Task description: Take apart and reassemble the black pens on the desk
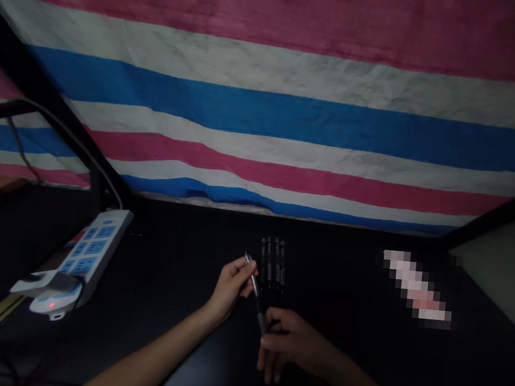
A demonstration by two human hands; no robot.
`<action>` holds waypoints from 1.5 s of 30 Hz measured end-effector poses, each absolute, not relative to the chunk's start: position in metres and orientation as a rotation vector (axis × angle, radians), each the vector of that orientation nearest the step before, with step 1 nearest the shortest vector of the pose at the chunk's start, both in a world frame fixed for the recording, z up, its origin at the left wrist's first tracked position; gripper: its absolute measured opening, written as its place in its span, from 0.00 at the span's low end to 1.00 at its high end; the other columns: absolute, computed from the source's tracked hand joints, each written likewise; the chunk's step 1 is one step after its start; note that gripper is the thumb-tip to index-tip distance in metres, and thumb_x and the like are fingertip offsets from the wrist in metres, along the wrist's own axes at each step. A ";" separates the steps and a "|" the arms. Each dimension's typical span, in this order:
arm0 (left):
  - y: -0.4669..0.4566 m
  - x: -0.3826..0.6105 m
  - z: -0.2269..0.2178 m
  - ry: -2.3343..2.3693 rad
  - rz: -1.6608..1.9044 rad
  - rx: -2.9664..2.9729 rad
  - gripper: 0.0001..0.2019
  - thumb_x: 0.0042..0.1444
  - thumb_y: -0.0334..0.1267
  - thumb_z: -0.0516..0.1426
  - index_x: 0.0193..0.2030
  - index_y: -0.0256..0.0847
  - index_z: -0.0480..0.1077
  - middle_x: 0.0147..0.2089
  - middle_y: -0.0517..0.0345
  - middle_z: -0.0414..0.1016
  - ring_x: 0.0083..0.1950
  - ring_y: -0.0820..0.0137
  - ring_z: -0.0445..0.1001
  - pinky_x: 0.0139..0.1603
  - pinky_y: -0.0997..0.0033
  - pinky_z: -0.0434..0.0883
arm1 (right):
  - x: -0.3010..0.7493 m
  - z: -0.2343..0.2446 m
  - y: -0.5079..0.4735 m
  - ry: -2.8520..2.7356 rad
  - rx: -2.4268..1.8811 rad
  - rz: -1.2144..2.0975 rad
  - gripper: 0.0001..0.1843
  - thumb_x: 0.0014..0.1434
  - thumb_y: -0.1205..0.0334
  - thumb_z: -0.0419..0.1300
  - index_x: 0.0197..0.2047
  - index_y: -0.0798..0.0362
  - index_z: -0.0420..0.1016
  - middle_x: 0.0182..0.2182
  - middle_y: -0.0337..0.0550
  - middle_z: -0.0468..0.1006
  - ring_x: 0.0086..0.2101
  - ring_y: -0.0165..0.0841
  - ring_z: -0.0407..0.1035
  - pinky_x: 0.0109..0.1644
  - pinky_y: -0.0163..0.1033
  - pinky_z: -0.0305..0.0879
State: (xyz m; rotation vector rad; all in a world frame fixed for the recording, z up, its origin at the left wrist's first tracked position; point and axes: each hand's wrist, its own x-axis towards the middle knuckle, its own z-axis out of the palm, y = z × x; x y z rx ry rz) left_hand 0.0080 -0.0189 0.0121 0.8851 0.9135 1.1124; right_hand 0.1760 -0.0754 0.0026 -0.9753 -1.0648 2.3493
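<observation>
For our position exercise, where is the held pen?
In the head view, the pen is below centre, held between the left hand and the right hand, beside the four slender dark items.

Striped sheeting point(291, 121) hangs dimly lit behind a black tabletop point(180, 252).

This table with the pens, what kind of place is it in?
Probably a makeshift work corner, though I can't be sure. There's a black table with a row of pens, a power strip, and a striped sheet behind it like a wall.
</observation>
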 end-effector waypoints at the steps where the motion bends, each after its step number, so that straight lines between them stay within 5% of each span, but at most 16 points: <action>1: -0.022 0.010 0.012 0.915 1.096 0.903 0.18 0.53 0.50 0.61 0.27 0.34 0.68 0.17 0.66 0.60 0.15 0.82 0.55 0.16 0.80 0.47 | 0.176 0.003 -0.075 -1.060 -0.997 2.332 0.20 0.48 0.55 0.65 0.35 0.53 0.59 0.23 0.41 0.79 0.19 0.30 0.73 0.20 0.29 0.63; 9: -0.023 0.010 0.011 0.953 1.113 0.962 0.18 0.54 0.51 0.59 0.28 0.36 0.66 0.17 0.68 0.60 0.15 0.82 0.55 0.17 0.81 0.48 | 0.173 0.005 -0.072 -1.010 -1.121 2.160 0.16 0.47 0.58 0.64 0.32 0.52 0.59 0.19 0.35 0.75 0.13 0.23 0.63 0.14 0.25 0.49; 20: -0.023 0.011 0.007 0.942 1.104 0.949 0.17 0.55 0.50 0.59 0.29 0.35 0.68 0.17 0.66 0.61 0.16 0.81 0.57 0.17 0.81 0.50 | 0.171 0.005 -0.073 -0.922 -1.116 2.111 0.22 0.48 0.46 0.65 0.31 0.53 0.61 0.20 0.36 0.74 0.12 0.21 0.59 0.14 0.27 0.41; 26: -0.022 0.011 0.008 0.934 1.120 0.927 0.17 0.55 0.49 0.59 0.29 0.35 0.68 0.17 0.66 0.62 0.16 0.81 0.59 0.17 0.81 0.51 | 0.171 0.009 -0.073 -0.901 -1.108 2.158 0.29 0.52 0.36 0.57 0.42 0.56 0.64 0.27 0.46 0.80 0.14 0.26 0.68 0.13 0.27 0.48; 31: -0.024 0.011 0.008 0.935 1.144 0.931 0.18 0.53 0.51 0.60 0.29 0.35 0.68 0.18 0.66 0.62 0.16 0.81 0.59 0.17 0.81 0.51 | 0.172 0.003 -0.075 -0.971 -1.138 2.124 0.26 0.47 0.44 0.66 0.36 0.51 0.57 0.19 0.37 0.77 0.09 0.24 0.62 0.10 0.24 0.41; 36: -0.025 0.010 0.008 0.938 1.145 0.923 0.18 0.54 0.51 0.59 0.29 0.35 0.68 0.18 0.66 0.62 0.16 0.81 0.59 0.17 0.81 0.51 | 0.170 0.003 -0.076 -0.913 -1.121 2.166 0.30 0.52 0.33 0.54 0.39 0.54 0.60 0.22 0.42 0.78 0.12 0.27 0.66 0.11 0.26 0.48; 41: -0.025 0.011 0.008 0.948 1.140 0.929 0.17 0.54 0.50 0.60 0.29 0.35 0.68 0.17 0.66 0.62 0.16 0.81 0.59 0.17 0.81 0.51 | 0.171 0.003 -0.078 -1.001 -1.123 2.118 0.26 0.48 0.44 0.66 0.36 0.51 0.57 0.20 0.33 0.75 0.10 0.24 0.64 0.10 0.24 0.46; 45: -0.024 0.012 0.007 0.953 1.136 0.926 0.17 0.55 0.50 0.59 0.29 0.36 0.68 0.17 0.67 0.62 0.16 0.81 0.59 0.17 0.81 0.50 | 0.172 0.001 -0.078 -0.956 -1.094 2.192 0.27 0.53 0.37 0.55 0.39 0.54 0.61 0.20 0.37 0.75 0.12 0.27 0.66 0.11 0.26 0.50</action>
